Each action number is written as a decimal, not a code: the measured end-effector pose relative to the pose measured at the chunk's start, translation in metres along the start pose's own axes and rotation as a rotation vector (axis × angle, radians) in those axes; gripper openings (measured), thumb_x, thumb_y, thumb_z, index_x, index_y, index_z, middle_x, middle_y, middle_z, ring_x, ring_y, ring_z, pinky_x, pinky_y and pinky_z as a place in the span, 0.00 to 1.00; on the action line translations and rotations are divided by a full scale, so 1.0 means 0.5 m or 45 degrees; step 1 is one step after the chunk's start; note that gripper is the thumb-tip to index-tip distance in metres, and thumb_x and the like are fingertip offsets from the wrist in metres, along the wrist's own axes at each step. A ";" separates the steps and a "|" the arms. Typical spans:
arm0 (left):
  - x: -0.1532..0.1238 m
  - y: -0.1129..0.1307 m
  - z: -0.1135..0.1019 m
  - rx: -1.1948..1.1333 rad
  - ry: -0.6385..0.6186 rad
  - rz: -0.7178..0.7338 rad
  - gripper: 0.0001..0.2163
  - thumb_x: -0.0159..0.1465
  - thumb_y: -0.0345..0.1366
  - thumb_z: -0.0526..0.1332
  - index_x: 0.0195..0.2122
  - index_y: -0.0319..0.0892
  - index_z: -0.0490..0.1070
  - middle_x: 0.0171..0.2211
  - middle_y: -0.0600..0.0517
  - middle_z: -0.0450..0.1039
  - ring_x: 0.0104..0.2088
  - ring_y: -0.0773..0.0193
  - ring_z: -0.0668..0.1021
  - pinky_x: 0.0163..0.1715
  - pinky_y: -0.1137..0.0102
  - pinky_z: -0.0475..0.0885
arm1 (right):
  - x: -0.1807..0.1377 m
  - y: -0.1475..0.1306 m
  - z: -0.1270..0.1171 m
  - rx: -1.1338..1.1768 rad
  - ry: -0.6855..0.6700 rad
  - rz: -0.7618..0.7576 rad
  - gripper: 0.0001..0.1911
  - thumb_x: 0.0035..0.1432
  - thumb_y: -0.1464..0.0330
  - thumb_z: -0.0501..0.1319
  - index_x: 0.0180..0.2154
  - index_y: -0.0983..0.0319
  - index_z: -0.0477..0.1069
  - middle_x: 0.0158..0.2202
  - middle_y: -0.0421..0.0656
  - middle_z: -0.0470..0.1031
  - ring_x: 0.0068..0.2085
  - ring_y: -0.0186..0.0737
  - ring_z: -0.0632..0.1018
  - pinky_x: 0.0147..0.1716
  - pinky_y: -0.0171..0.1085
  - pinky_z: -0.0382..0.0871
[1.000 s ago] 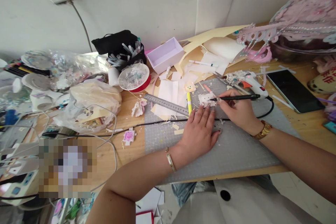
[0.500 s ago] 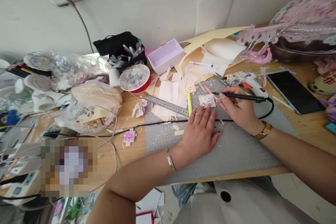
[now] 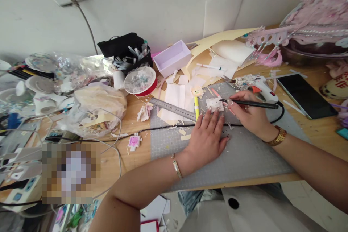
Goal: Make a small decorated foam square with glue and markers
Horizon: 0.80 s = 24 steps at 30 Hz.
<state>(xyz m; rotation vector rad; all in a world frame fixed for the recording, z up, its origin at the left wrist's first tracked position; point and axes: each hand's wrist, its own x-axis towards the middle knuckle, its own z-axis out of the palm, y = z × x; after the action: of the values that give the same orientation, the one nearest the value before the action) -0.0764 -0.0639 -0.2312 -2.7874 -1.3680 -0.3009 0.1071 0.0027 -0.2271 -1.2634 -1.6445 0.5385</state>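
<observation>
My right hand [image 3: 247, 112] is closed around a black pen [image 3: 252, 103], its tip at the right upper side of a small white paper cutout [image 3: 214, 104] with a drawn face. Flat on the grey cutting mat [image 3: 244, 152] lies my left hand [image 3: 208, 136], fingers stretched out, fingertips on the cutout's lower edge. A metal ruler [image 3: 174, 108] ends near the left fingers. Just above it are a yellow marker [image 3: 196, 107] and a cream cutout with a smiling face [image 3: 197, 91].
A black cable [image 3: 163, 128] runs across the mat under the hands. At the right are a white glue gun [image 3: 265, 88] and a phone [image 3: 306, 94]. Behind stand a lilac box [image 3: 172, 58], a red-rimmed spool [image 3: 141, 81] and a black pen case [image 3: 125, 50].
My right hand and the pen have shifted slightly right and down, with the pen tip still at the white cutout. The left hand stays in place.
</observation>
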 end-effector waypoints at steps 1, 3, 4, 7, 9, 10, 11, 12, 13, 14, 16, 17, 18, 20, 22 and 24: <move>0.000 0.000 0.000 -0.002 0.004 0.000 0.30 0.72 0.50 0.50 0.67 0.34 0.60 0.69 0.40 0.59 0.69 0.44 0.61 0.66 0.52 0.59 | 0.001 -0.002 -0.001 -0.034 -0.013 -0.026 0.04 0.60 0.64 0.63 0.35 0.56 0.71 0.30 0.41 0.76 0.28 0.41 0.76 0.27 0.40 0.70; 0.000 0.000 0.000 -0.007 -0.007 -0.003 0.30 0.72 0.51 0.49 0.67 0.34 0.60 0.69 0.40 0.59 0.69 0.44 0.61 0.66 0.52 0.59 | 0.003 -0.005 -0.002 -0.085 -0.032 -0.063 0.04 0.59 0.64 0.63 0.32 0.56 0.71 0.27 0.40 0.75 0.28 0.41 0.75 0.28 0.41 0.70; 0.000 0.000 0.000 -0.009 -0.020 -0.005 0.30 0.72 0.51 0.49 0.67 0.34 0.60 0.69 0.40 0.59 0.70 0.44 0.61 0.66 0.52 0.59 | 0.004 -0.005 -0.001 -0.095 -0.036 -0.071 0.05 0.59 0.64 0.63 0.31 0.56 0.70 0.27 0.40 0.75 0.27 0.41 0.75 0.28 0.41 0.70; 0.001 0.000 -0.001 -0.017 -0.051 -0.010 0.30 0.72 0.51 0.49 0.67 0.34 0.60 0.69 0.39 0.59 0.70 0.44 0.60 0.66 0.51 0.59 | 0.005 -0.003 0.002 -0.096 -0.041 -0.065 0.06 0.58 0.64 0.63 0.29 0.56 0.69 0.26 0.40 0.74 0.26 0.41 0.74 0.27 0.41 0.70; 0.002 0.000 -0.002 -0.020 -0.054 -0.011 0.30 0.72 0.51 0.49 0.68 0.34 0.60 0.69 0.39 0.59 0.70 0.44 0.61 0.66 0.51 0.59 | 0.004 -0.001 0.004 -0.090 -0.060 -0.064 0.06 0.58 0.64 0.63 0.29 0.56 0.69 0.25 0.40 0.74 0.26 0.41 0.73 0.27 0.41 0.69; 0.002 0.000 -0.003 -0.020 -0.057 -0.012 0.30 0.72 0.51 0.49 0.68 0.34 0.60 0.69 0.39 0.59 0.69 0.44 0.61 0.66 0.51 0.59 | 0.003 -0.001 0.004 -0.088 -0.070 -0.066 0.06 0.57 0.64 0.63 0.29 0.56 0.69 0.25 0.40 0.74 0.26 0.41 0.73 0.27 0.41 0.69; 0.003 0.000 -0.005 -0.018 -0.063 -0.013 0.30 0.72 0.51 0.49 0.68 0.34 0.59 0.69 0.39 0.59 0.69 0.44 0.61 0.66 0.51 0.59 | 0.003 -0.001 0.005 -0.089 -0.076 -0.069 0.05 0.57 0.64 0.63 0.30 0.56 0.69 0.25 0.40 0.74 0.26 0.41 0.73 0.27 0.41 0.69; 0.003 0.000 -0.006 -0.015 -0.073 -0.013 0.30 0.72 0.51 0.49 0.68 0.34 0.59 0.69 0.39 0.59 0.69 0.44 0.61 0.66 0.51 0.59 | 0.002 -0.001 0.005 -0.093 -0.082 -0.072 0.05 0.57 0.64 0.63 0.30 0.56 0.69 0.26 0.40 0.74 0.27 0.41 0.73 0.27 0.41 0.69; 0.004 0.000 -0.007 -0.012 -0.083 -0.013 0.30 0.72 0.51 0.49 0.68 0.34 0.59 0.69 0.39 0.59 0.70 0.44 0.61 0.66 0.51 0.58 | 0.002 -0.001 0.005 -0.098 -0.089 -0.074 0.04 0.57 0.65 0.62 0.30 0.56 0.69 0.26 0.40 0.74 0.27 0.41 0.74 0.27 0.42 0.70; 0.004 0.000 -0.008 -0.011 -0.090 -0.013 0.30 0.72 0.51 0.49 0.68 0.34 0.59 0.69 0.39 0.59 0.70 0.44 0.61 0.66 0.52 0.58 | 0.001 -0.001 0.005 -0.103 -0.095 -0.076 0.04 0.57 0.65 0.62 0.30 0.56 0.70 0.26 0.40 0.74 0.27 0.41 0.74 0.28 0.42 0.70; 0.004 0.000 -0.009 -0.012 -0.086 -0.013 0.30 0.72 0.51 0.50 0.68 0.34 0.59 0.69 0.39 0.59 0.69 0.44 0.61 0.66 0.51 0.58 | 0.002 -0.001 0.005 -0.111 -0.108 -0.084 0.02 0.56 0.66 0.62 0.31 0.56 0.70 0.26 0.40 0.75 0.28 0.42 0.74 0.29 0.42 0.70; 0.004 0.000 -0.008 -0.014 -0.077 -0.012 0.30 0.72 0.51 0.50 0.68 0.34 0.60 0.69 0.39 0.59 0.69 0.44 0.61 0.66 0.51 0.58 | 0.002 -0.001 0.005 -0.114 -0.117 -0.089 0.02 0.56 0.66 0.62 0.31 0.56 0.70 0.27 0.40 0.75 0.28 0.42 0.74 0.28 0.42 0.70; 0.004 0.000 -0.007 -0.016 -0.066 -0.013 0.30 0.72 0.51 0.50 0.68 0.34 0.60 0.69 0.39 0.59 0.69 0.44 0.62 0.66 0.51 0.59 | 0.002 -0.001 0.006 -0.118 -0.125 -0.095 0.01 0.56 0.67 0.62 0.31 0.56 0.70 0.27 0.40 0.75 0.28 0.41 0.75 0.28 0.41 0.70; 0.003 0.000 -0.005 -0.021 -0.047 -0.013 0.30 0.72 0.51 0.49 0.68 0.34 0.60 0.69 0.39 0.59 0.69 0.44 0.62 0.66 0.51 0.59 | 0.002 -0.001 0.006 -0.125 -0.136 -0.103 0.01 0.56 0.67 0.61 0.32 0.56 0.70 0.27 0.40 0.75 0.28 0.41 0.75 0.28 0.41 0.70; 0.002 0.000 -0.003 -0.023 -0.045 -0.014 0.30 0.72 0.51 0.49 0.68 0.34 0.59 0.69 0.39 0.60 0.69 0.44 0.62 0.66 0.51 0.59 | 0.001 0.000 0.007 -0.131 -0.141 -0.101 0.01 0.56 0.67 0.62 0.32 0.56 0.71 0.27 0.40 0.75 0.28 0.41 0.75 0.28 0.41 0.70; 0.002 0.000 -0.002 -0.025 -0.052 -0.013 0.30 0.72 0.51 0.49 0.68 0.34 0.59 0.69 0.39 0.60 0.69 0.44 0.62 0.66 0.51 0.58 | 0.000 0.001 0.007 -0.137 -0.146 -0.095 0.01 0.56 0.67 0.62 0.32 0.56 0.71 0.27 0.40 0.76 0.29 0.42 0.75 0.29 0.41 0.70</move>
<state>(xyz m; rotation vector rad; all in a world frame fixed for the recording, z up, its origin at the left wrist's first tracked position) -0.0759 -0.0634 -0.2301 -2.8182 -1.3962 -0.2603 0.1044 0.0037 -0.2292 -1.2628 -1.8304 0.4900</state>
